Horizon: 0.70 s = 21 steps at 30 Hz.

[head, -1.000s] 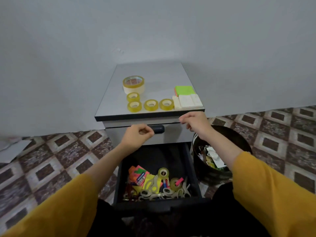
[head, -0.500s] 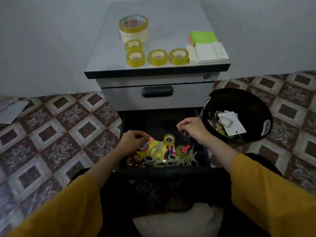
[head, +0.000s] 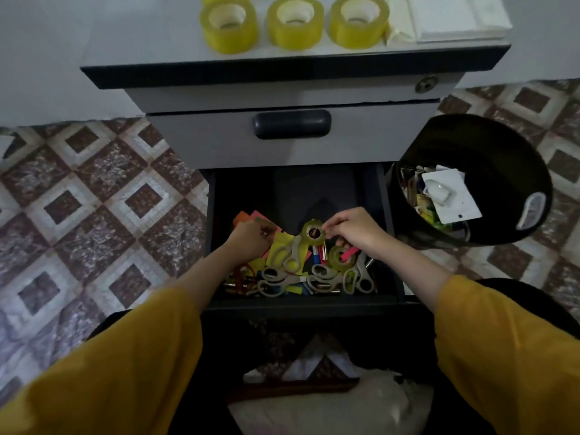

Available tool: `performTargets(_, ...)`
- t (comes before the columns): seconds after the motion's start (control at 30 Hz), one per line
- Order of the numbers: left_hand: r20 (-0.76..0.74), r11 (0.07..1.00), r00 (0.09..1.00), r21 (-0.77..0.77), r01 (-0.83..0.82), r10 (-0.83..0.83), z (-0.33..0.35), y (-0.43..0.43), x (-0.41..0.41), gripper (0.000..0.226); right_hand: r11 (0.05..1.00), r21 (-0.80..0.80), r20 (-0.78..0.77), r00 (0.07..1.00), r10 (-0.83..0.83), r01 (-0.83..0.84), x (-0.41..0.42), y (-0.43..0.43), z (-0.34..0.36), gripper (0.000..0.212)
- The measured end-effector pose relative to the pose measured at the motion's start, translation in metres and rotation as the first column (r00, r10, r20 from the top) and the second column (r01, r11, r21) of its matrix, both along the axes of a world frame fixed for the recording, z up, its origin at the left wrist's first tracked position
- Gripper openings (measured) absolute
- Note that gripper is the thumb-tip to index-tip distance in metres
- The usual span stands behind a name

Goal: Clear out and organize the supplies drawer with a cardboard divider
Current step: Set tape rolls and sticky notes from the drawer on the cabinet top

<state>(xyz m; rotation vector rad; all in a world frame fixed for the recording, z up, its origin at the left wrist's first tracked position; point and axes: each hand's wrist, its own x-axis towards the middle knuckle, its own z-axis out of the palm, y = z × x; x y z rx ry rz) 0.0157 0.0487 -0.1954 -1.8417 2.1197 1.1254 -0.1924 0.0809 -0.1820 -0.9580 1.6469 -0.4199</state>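
r hand [head: 354, 231] pinching tape roll [head: 312, 232], l hand [head: 249, 243] on notes [head: 251, 216], grip unclear, drawer [head: 307, 304] w/ scissors [head: 287, 256]

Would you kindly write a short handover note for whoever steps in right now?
Left hand grips coloured notes in the open drawer. Right hand pinches a small tape roll there.
Done: three tape rolls and paper pads sit on the cabinet top.
Left: scissors, a second roll and small bits lie in the drawer; no cardboard divider in view.
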Motion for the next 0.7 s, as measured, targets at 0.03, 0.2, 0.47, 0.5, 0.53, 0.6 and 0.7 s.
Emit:
performTargets(0.03,0.029,0.999,0.999,0.015,0.041,-0.042,-0.007,-0.001,-0.002,0.035,1.000,0.006,0.002,1.000,-0.001,0.001,0.001,-0.002,-0.002,0.014)
performTargets(0.2,0.141,0.976,0.966,0.071,0.208,-0.216,-0.031,0.003,-0.007,0.046,1.000,-0.010,-0.004,1.000,0.016,-0.016,0.006,-0.008,-0.005,0.013)
performTargets(0.47,0.269,0.961,0.927,-0.018,0.275,-0.260,-0.040,-0.005,-0.012,0.056,0.998,-0.017,0.023,0.998,0.063,-0.063,0.011,-0.011,0.000,0.013)
performTargets(0.5,0.264,0.958,0.924,-0.009,0.287,-0.275,-0.040,-0.007,-0.012,0.057,0.998,-0.013,0.031,0.998,0.059,-0.059,0.010,-0.011,0.001,0.013)
performTargets(0.53,0.264,0.955,0.921,0.003,0.297,-0.288,-0.039,-0.009,-0.011,0.059,0.998,-0.007,0.038,0.998,0.055,-0.055,0.009,-0.011,0.002,0.013)
performTargets(0.6,0.266,0.952,0.917,0.018,0.305,-0.299,-0.036,-0.012,-0.011,0.060,0.999,0.003,0.038,0.998,0.040,-0.041,0.007,-0.012,0.003,0.013)
performTargets(0.7,0.278,0.953,0.915,0.009,0.303,-0.293,-0.035,-0.014,-0.009,0.057,0.999,0.008,0.041,0.999,0.035,-0.036,0.007,-0.013,0.003,0.013)
